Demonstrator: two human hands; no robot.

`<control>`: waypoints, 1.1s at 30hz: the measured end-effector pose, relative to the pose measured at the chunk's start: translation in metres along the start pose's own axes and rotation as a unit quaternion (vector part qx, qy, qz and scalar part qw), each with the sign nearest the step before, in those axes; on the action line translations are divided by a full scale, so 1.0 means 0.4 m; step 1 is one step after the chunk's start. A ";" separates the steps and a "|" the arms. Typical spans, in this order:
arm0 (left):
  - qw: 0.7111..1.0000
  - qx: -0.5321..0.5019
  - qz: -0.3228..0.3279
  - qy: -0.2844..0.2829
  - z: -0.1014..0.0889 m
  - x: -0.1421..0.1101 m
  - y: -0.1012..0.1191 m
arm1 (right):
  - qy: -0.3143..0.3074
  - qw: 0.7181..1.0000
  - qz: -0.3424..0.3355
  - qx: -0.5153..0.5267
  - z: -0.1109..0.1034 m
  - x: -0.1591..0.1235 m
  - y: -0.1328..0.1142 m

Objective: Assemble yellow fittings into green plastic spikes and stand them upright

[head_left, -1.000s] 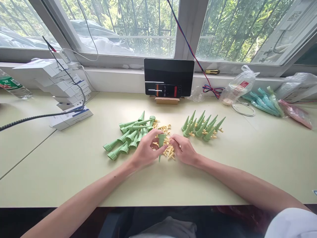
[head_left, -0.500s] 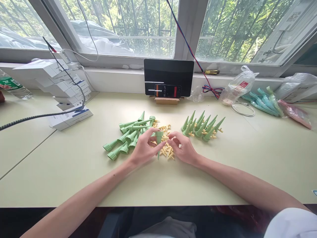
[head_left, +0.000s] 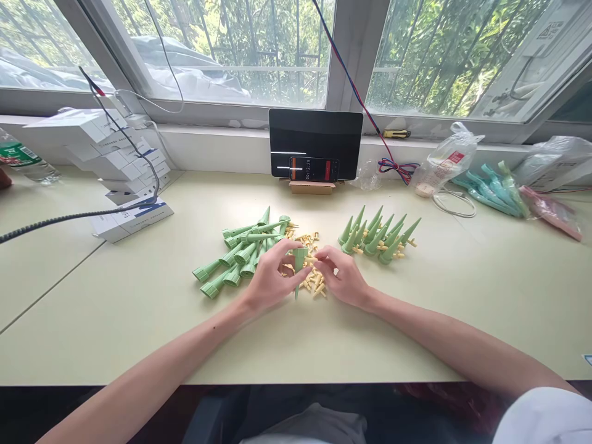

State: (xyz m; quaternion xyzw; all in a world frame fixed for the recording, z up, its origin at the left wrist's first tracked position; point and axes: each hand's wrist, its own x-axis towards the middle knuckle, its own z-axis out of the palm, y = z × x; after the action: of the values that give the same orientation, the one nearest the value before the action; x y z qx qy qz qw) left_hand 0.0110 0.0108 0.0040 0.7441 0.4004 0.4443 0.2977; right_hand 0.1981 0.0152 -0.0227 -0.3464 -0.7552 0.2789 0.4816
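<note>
Pale desk (head_left: 296, 351) under a window, daylight coming in. White sleeve (head_left: 539, 419) at the near right edge, both bare forearms reaching in over the desk.

Left hand (head_left: 274, 275): thumb and fingers pinching one green spike (head_left: 300, 259), wide end up, tip down, mid-desk. Right hand (head_left: 342, 279): curled, thumb and fingertips together on a small yellow fitting (head_left: 311, 259) at the spike's right side, near the wide end. Can't tell from here if it's seated.

Loose yellow fittings (head_left: 318, 285) scattered under and just beyond the hands. Left of them, a heap of green spikes (head_left: 245, 254), lying every which way, several with open ends facing near. To the right, well apart from that heap, a cluster of spikes (head_left: 374, 245) standing points up, yellow fittings poking out of their sides.

Farther back: white boxes (head_left: 134, 223) stacked on the left, dark cable (head_left: 60, 218) draped over them, bottle (head_left: 23, 154) far left. Phone (head_left: 314, 169) on a small cardboard stand (head_left: 312, 189), leaning in front of a dark tablet (head_left: 317, 132). Far right: clear bag (head_left: 446, 163), teal packets (head_left: 493, 191), pink packet (head_left: 552, 213). Yellow cutter (head_left: 396, 134) on the sill. Greenery behind the glass.
</note>
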 end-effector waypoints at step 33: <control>0.998 0.002 0.056 -0.006 0.007 -0.005 -0.018 | -0.022 0.998 -0.035 -0.039 -0.010 0.002 -0.005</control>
State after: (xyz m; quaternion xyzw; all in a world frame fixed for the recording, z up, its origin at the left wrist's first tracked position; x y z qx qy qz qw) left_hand 0.0105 0.0123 -0.0039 0.7682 0.3574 0.4551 0.2737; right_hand 0.2011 0.0148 -0.0193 -0.3325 -0.7874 0.2395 0.4606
